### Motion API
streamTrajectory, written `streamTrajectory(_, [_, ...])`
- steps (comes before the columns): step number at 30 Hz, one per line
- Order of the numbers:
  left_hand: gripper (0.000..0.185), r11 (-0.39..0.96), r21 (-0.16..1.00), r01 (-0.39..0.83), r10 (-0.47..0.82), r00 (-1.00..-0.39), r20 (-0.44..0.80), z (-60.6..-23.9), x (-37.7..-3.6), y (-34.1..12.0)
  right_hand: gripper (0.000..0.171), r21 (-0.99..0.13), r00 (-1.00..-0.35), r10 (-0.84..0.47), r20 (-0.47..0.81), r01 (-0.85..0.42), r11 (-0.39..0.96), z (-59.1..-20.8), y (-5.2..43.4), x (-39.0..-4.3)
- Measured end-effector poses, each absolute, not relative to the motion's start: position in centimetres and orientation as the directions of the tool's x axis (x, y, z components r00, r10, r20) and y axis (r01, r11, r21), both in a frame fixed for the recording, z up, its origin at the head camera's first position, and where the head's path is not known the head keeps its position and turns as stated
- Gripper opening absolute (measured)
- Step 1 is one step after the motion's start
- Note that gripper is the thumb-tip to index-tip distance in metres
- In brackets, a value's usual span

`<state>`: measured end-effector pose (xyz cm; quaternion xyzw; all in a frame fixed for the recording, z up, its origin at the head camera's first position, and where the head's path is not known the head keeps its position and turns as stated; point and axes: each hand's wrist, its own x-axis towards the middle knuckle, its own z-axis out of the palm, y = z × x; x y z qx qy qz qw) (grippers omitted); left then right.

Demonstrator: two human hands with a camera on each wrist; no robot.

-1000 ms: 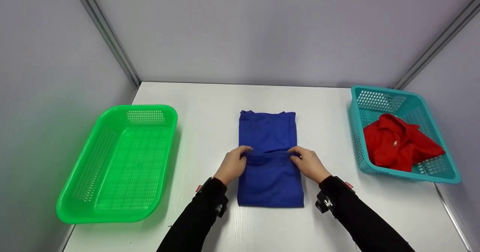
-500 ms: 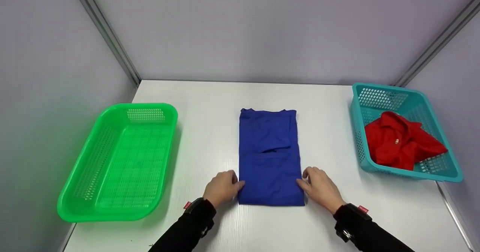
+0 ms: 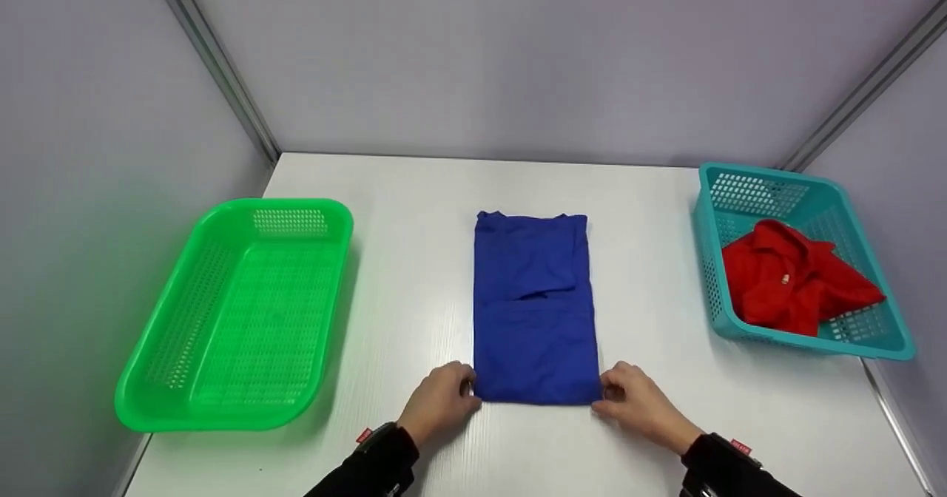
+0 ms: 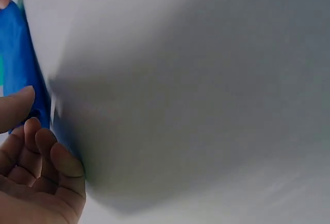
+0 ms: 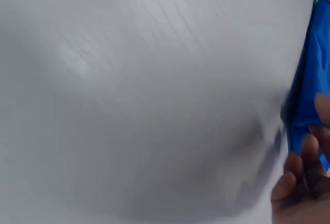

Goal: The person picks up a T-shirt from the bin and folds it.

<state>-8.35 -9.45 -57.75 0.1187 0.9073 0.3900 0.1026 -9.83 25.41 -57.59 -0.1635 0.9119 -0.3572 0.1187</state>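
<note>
A blue garment [image 3: 534, 312] lies folded into a long narrow rectangle in the middle of the white table [image 3: 414, 208]. My left hand [image 3: 467, 388] pinches its near left corner, and my right hand [image 3: 605, 393] pinches its near right corner. In the left wrist view the thumb and curled fingers [image 4: 38, 141] close on the blue cloth's [image 4: 20, 64] edge. The right wrist view is blurred; it shows fingertips [image 5: 309, 149] against the blue cloth [image 5: 309, 80].
A green perforated basket [image 3: 296, 205] sits at the table's left with nothing in it. At the right, a teal basket [image 3: 814, 345] holds a crumpled red garment [image 3: 795, 279]. Grey walls enclose the table on three sides.
Both hands let go of the garment's middle fold and slid back along its sides to the near corners, where they now pinch the cloth.
</note>
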Motion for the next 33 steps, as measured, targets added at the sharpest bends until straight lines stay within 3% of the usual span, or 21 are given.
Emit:
streamTrajectory(7, [0.009,0.577,0.798,0.171,0.318,-0.948,-0.026,-56.0,-8.8,-10.1,0.008,-0.719,-0.918,-0.371,-0.141,-0.163,0.676,-54.9,25.8,-10.3])
streamTrajectory(14, [0.011,0.375,0.839,0.395,0.252,-0.914,0.318,-52.2,-9.6,-11.1,0.010,-0.773,-0.944,-0.326,0.040,-0.237,0.589,-50.1,26.1,-10.9])
streamTrajectory(17, [0.013,0.296,0.834,0.465,0.241,-0.882,0.406,-50.4,-9.6,-11.2,0.008,-0.851,-0.932,-0.359,0.058,-0.234,0.470,-48.4,26.2,-10.8])
streamTrajectory(21, [0.009,0.159,0.899,0.409,0.253,-0.897,0.363,-48.6,-9.1,-10.9,0.003,-0.943,-0.918,-0.394,0.045,-0.169,0.287,-47.1,26.1,-10.4])
streamTrajectory(24, [0.006,0.126,0.939,0.319,0.230,-0.931,0.285,-48.2,-8.8,-10.5,0.009,-0.966,-0.936,-0.351,0.032,-0.118,0.228,-46.9,25.5,-10.2])
streamTrajectory(28, [0.005,0.164,0.964,0.209,0.126,-0.974,0.190,-48.9,-9.6,-9.7,0.021,-0.978,-0.968,-0.246,-0.055,0.003,0.207,-47.8,24.3,-11.1])
streamTrajectory(33, [0.007,0.273,0.959,0.072,-0.023,-0.996,0.081,-50.4,-12.7,-9.2,0.021,-0.966,-0.978,-0.088,-0.190,0.170,0.196,-49.9,22.8,-14.1])
